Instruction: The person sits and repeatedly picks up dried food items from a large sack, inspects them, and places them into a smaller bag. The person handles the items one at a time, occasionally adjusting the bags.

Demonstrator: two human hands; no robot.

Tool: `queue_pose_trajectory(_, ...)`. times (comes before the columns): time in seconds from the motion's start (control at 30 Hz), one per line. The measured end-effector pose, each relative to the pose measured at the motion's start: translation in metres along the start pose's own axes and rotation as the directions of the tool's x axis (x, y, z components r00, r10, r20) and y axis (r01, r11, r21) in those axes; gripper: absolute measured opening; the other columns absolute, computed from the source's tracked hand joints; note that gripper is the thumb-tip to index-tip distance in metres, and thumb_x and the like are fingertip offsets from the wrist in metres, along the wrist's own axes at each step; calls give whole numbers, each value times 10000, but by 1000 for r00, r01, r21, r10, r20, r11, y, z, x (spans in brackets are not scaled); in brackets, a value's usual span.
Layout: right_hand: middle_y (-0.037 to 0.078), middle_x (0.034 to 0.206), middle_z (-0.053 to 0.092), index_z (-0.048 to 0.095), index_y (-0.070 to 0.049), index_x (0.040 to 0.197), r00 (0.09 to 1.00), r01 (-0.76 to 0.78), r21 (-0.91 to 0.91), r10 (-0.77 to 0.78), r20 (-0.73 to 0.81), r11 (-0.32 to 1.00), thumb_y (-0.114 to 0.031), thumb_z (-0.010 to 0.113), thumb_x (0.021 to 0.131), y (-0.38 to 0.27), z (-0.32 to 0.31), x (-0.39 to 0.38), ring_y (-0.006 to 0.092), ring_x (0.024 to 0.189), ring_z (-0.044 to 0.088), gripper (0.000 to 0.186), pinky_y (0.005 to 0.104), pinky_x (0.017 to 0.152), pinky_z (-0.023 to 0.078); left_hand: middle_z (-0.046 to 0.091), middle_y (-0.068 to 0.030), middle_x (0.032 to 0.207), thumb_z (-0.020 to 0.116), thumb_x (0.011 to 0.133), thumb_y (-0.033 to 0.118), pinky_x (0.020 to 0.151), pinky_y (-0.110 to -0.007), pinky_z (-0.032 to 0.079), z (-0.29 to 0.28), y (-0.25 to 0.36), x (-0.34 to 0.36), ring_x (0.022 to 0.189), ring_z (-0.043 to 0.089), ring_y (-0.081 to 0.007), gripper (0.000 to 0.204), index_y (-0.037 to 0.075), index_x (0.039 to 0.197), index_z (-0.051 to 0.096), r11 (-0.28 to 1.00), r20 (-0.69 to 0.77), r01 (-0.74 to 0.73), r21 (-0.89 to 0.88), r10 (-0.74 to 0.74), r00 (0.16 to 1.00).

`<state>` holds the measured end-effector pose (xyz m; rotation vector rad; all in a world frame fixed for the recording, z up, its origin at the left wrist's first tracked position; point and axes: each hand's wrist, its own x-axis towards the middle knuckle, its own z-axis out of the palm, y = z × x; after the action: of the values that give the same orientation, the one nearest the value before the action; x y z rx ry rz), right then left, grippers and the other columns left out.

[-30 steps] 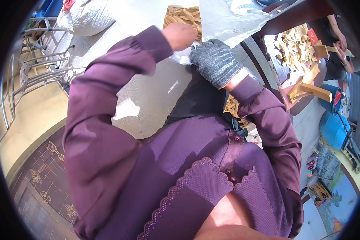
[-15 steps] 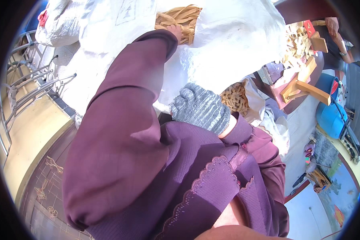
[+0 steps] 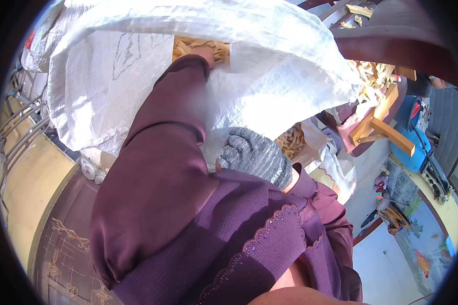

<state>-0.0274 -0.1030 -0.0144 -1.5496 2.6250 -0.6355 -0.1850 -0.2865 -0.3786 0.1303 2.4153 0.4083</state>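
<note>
My left hand [image 3: 204, 54] is bare and reaches into a square gap in a large white woven sack [image 3: 269, 71]. It touches tan, dried-looking strips [image 3: 185, 47] there; its fingers are hidden among them. My right hand [image 3: 254, 156] wears a grey-and-white knit glove and is held closed in front of my body, fingers curled, against the sack's near edge. What it grips, if anything, does not show. Beside the glove, a second white bag [image 3: 318, 145] holds more curled tan strips [image 3: 291, 141].
At right, a wooden stool-like frame [image 3: 384, 124] stands beside another heap of pale strips [image 3: 374, 76]. Blue containers [image 3: 407, 117] lie beyond, and part of another person's hand [image 3: 437, 83] shows. Metal tube legs [image 3: 28, 124] are at left, above a brown patterned door panel [image 3: 66, 239].
The view has shifted, and the sack's far rim now arches across the top. My left hand has sunk deeper among the strips. The gloved hand keeps its closed shape.
</note>
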Motion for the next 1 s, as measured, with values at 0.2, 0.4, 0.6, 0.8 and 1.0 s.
queue_pose_trajectory(0.2, 62, 819, 596, 637, -132, 753, 994, -103, 92, 101, 29, 990, -195, 607, 694, -12, -16, 22, 216, 869, 581, 91, 354, 807, 493, 641, -171, 1104, 640, 767, 259, 861, -374, 484, -105, 63, -56, 1032, 619, -302, 412, 26, 1106, 635, 983, 183, -29, 184, -5, 983)
queue_pose_trajectory(0.4, 97, 850, 640, 650, -91, 879, 996, -77, 83, 73, 45, 994, -161, 565, 757, -9, -26, 31, 266, 819, 622, 164, 390, 778, 462, 669, -201, 967, 676, 614, 143, 733, -393, 524, -178, 80, -93, 884, 664, -305, 361, -29, 931, 671, 964, 86, -11, 266, -12, 996)
queue_pose_trajectory(0.6, 142, 752, 645, 648, -68, 884, 995, -92, -9, 91, -51, 996, -191, 521, 819, -1, -18, 33, 312, 756, 646, 189, 429, 753, 477, 670, -205, 959, 734, 558, 162, 703, -406, 524, -246, 107, -180, 870, 663, -319, 487, -19, 1002, 651, 927, 102, -108, 359, 76, 992)
queue_pose_trajectory(0.8, 143, 796, 649, 654, -68, 852, 984, -95, -71, 82, -159, 993, -198, 515, 840, -8, -13, 37, 309, 800, 643, 190, 427, 775, 477, 673, -150, 772, 705, 596, 151, 651, -379, 527, -305, 69, -290, 747, 671, -284, 300, -17, 841, 668, 891, -295, -390, 233, 447, 844)
queue_pose_trajectory(1.0, 156, 870, 653, 635, -71, 927, 949, -307, 27, 308, -67, 951, -288, 576, 817, 8, -26, 30, 308, 857, 642, 250, 422, 775, 491, 656, -69, 774, 642, 646, 69, 639, -288, 494, -361, 145, -417, 689, 598, -150, 370, -29, 1002, 651, 844, -382, -419, -334, 286, 879)
